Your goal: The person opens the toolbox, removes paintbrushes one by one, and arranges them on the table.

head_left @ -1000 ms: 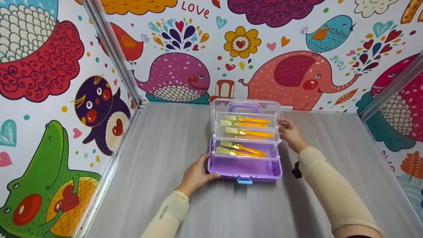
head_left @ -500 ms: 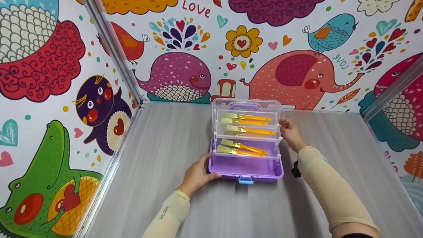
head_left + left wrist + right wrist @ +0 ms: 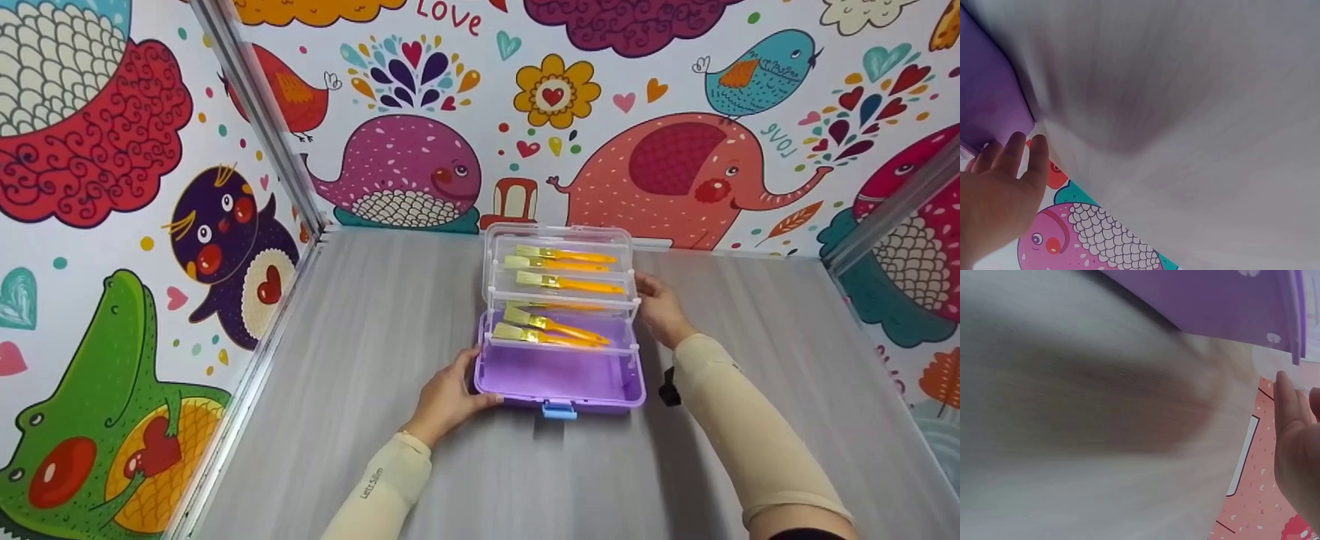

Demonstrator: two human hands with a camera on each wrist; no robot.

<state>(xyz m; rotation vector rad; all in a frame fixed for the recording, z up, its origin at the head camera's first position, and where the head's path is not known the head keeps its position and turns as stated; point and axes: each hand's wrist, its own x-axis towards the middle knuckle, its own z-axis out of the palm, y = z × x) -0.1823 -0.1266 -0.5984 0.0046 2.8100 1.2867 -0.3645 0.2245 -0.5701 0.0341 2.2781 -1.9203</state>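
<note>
A purple storage box (image 3: 562,375) stands unfolded on the table, its clear lid (image 3: 499,240) tipped back and two clear trays (image 3: 615,346) raised in steps. Several paintbrushes (image 3: 574,286) with yellow handles and pale bristles lie in the trays. My left hand (image 3: 450,394) holds the box's front left corner, thumb along the front rim and fingers against the side. In the left wrist view those fingers (image 3: 1010,152) touch the purple wall. My right hand (image 3: 664,307) is at the right edge of the lid and grips it; the fingertips are partly hidden.
A blue latch (image 3: 559,410) hangs on the box's front. Behind the box rises a wall (image 3: 637,172) printed with cartoon animals; another printed wall (image 3: 135,337) runs along the left. The grey table (image 3: 375,300) extends around the box.
The trays and the paintbrushes in them have risen and shifted a little towards the back. My right hand stays at the lid's edge, and my left hand keeps its place on the corner.
</note>
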